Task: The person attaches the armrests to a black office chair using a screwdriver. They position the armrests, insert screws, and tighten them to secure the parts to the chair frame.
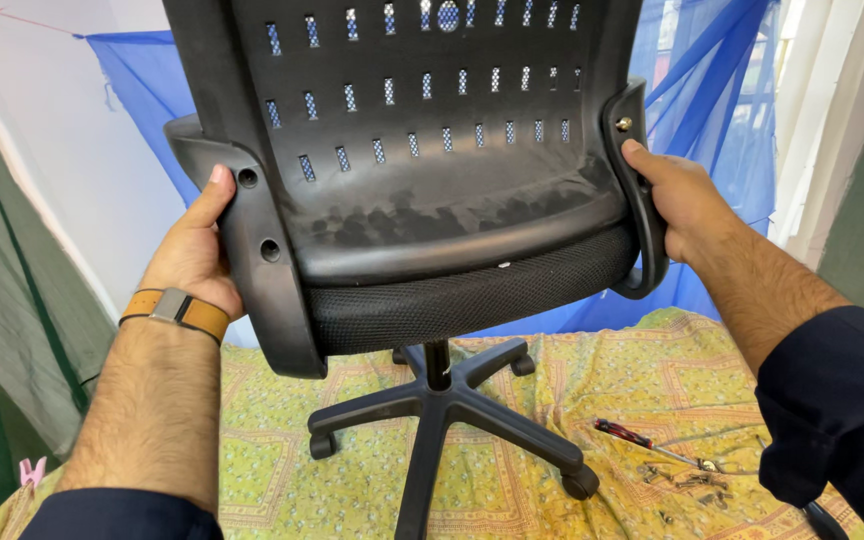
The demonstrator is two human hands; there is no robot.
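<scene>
A black office chair [422,190] stands upright on a bed, seen from behind, with a slotted plastic backrest and a mesh seat. My left hand [195,250] grips the chair's left armrest bracket [252,250], thumb beside two screw holes. My right hand [680,200] holds the right armrest bracket [642,200], thumb just below a brass screw [624,124]. The chair's five-star wheeled base [442,410] rests on the bedspread.
A yellow-green patterned bedspread [652,370] covers the bed. A red-and-black screwdriver [642,442] and several loose screws [697,480] lie at the right. Blue netting [722,110] hangs behind, and green fabric [12,330] at the left. A pink clip [32,470] sits at lower left.
</scene>
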